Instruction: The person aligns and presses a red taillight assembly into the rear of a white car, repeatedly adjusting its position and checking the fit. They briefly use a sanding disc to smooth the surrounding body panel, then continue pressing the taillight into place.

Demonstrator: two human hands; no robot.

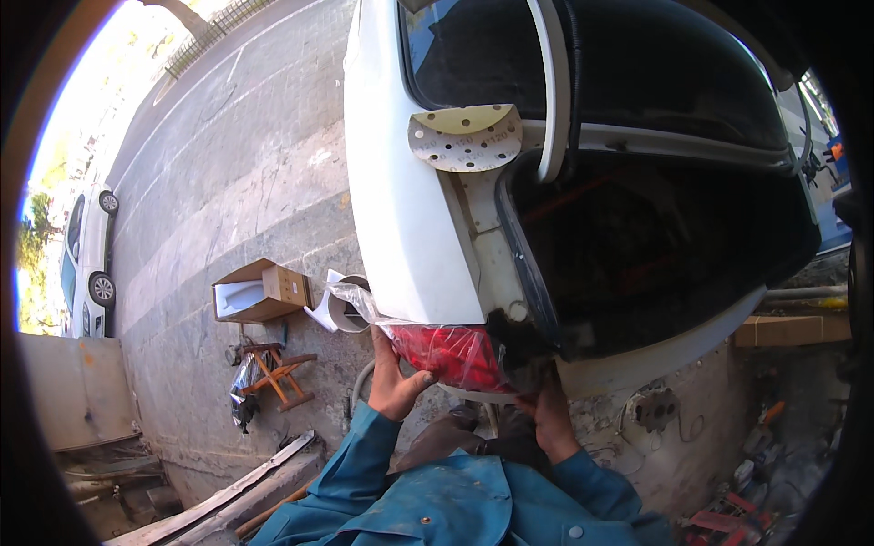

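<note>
I face the rear corner of a white car [401,227] with its boot open. A red tail light [452,356] wrapped in clear plastic sits against the light opening at the car's corner. My left hand [393,375] grips the light's left end from below. My right hand [549,414] reaches up under the light's right end, near the dark opening [519,341]; its fingers are partly hidden. A round beige sanding disc [466,136] with holes lies folded on the car body above.
An open cardboard box [258,291] and a small wooden stool [276,371] stand on the pavement to the left. Planks [228,496] lie at lower left. Tools and red parts [737,510] litter the ground at lower right. Another white car [86,264] is parked far left.
</note>
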